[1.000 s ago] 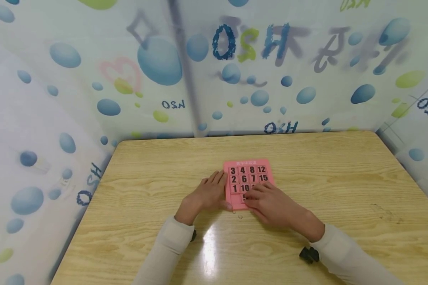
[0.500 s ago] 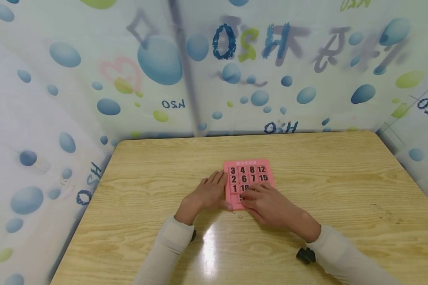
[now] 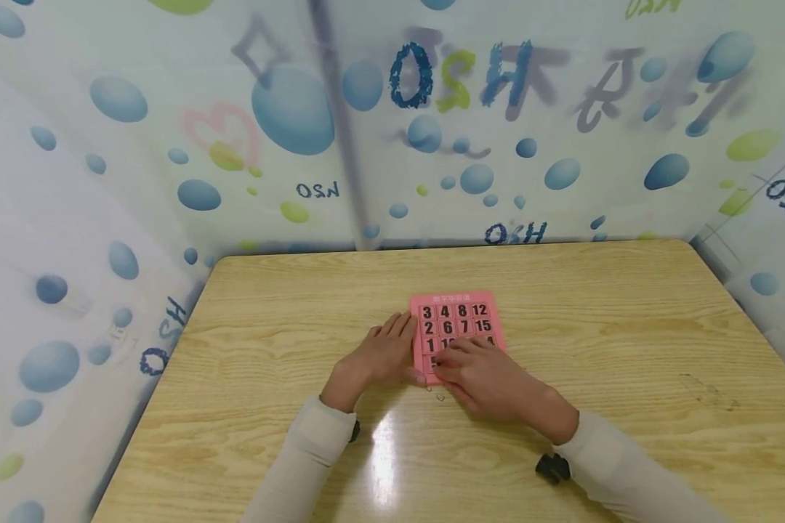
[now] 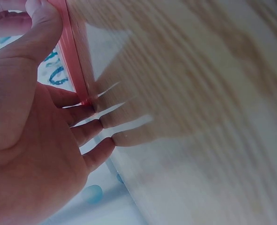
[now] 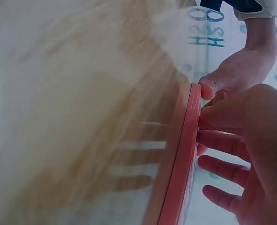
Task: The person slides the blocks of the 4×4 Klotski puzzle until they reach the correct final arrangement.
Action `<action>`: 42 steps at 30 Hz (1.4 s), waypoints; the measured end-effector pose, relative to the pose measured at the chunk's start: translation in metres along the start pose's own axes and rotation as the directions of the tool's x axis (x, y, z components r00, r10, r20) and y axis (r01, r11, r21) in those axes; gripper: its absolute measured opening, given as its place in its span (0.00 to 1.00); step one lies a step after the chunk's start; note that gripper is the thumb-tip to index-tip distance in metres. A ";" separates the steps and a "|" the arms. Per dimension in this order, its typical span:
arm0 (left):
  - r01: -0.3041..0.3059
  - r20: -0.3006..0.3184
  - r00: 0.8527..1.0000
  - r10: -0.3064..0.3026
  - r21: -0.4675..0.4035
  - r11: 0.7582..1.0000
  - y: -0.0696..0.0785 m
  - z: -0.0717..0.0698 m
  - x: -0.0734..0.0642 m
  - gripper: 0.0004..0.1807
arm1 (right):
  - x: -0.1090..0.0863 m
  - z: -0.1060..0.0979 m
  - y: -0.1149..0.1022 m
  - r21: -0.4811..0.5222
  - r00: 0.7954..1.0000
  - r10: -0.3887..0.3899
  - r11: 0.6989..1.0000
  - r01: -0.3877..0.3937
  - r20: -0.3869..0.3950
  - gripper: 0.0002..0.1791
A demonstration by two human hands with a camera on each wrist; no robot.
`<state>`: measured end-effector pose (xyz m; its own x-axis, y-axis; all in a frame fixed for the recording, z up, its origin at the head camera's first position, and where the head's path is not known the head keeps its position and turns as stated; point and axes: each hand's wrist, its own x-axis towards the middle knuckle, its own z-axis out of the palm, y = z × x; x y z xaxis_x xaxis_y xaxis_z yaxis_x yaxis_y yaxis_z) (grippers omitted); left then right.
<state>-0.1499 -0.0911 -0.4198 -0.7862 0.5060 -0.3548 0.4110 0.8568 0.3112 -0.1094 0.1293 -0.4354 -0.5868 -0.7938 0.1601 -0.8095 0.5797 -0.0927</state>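
A pink number slide puzzle [image 3: 454, 319] lies flat on the table, its top rows reading 3 4 8 12 and 2 6 7 15. My left hand [image 3: 382, 356] rests along its left side, fingers nearly straight against the edge and thumb by the near left corner. In the left wrist view, those fingertips meet the tabletop beside the puzzle's pink side [image 4: 75, 56]. Over the lower rows, my right hand [image 3: 487, 378] touches the tiles with its fingertips, at the tile 5 [image 3: 433, 363] in the near left corner. It hides the other tiles of the bottom row.
The wood-grain table [image 3: 288, 312] reaches back to a white wall covering [image 3: 379, 189] printed with blue and green drops. A bright light reflection [image 3: 384, 465] shows on the near tabletop. Dark wrist devices [image 3: 552, 468] sit at the sleeve cuffs.
My right hand has moved left over the bottom row, and the tile 5 has slid left with it into the near left corner. My left hand has stayed put.
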 end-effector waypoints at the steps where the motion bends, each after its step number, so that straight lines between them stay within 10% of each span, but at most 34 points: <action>1: -0.002 -0.002 1.000 0.002 0.001 1.000 0.000 0.000 0.000 0.62 | 0.001 0.000 -0.001 0.000 1.000 0.001 1.000 -0.001 0.004 0.15; 42: 0.001 0.002 1.000 -0.001 0.002 1.000 -0.001 0.001 0.002 0.62 | -0.033 -0.014 0.023 0.020 0.993 0.113 0.993 -0.114 0.013 0.14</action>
<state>-0.1514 -0.0910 -0.4214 -0.7853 0.5058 -0.3570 0.4117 0.8573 0.3090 -0.1085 0.1720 -0.4288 -0.6750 -0.7253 0.1355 -0.7378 0.6623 -0.1302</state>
